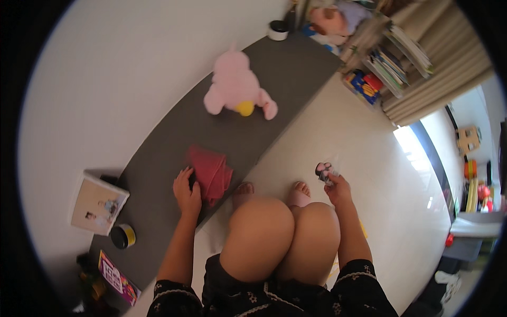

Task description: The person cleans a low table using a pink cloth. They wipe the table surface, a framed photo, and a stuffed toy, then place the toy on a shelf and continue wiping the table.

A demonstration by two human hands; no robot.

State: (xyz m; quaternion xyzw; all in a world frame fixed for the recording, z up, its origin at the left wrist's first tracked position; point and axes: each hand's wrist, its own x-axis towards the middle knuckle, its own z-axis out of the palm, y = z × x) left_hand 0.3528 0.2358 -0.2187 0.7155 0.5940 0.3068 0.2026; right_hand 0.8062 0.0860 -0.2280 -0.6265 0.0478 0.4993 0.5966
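My left hand (187, 194) rests at the left edge of a crumpled red cloth (212, 172) on a dark grey tabletop (158, 158). Its thumb and fingers are apart, with a small dark gap between them; whether something lies under the palm cannot be seen. Out over the floor, my right hand (338, 190) pinches a small clear plastic packet (325, 171) that shows a black and pink paw-shaped item. Farther up the tabletop lies a pink plush toy (236, 81) with a yellow part.
On the left stand a framed photo (99, 204), a black jar with a yellow label (123, 236) and a purple printed card (119, 277). A white jar with a black lid (278, 31) is at the far end. Bookshelves (386, 67) and a beige curtain (447, 51) stand at upper right.
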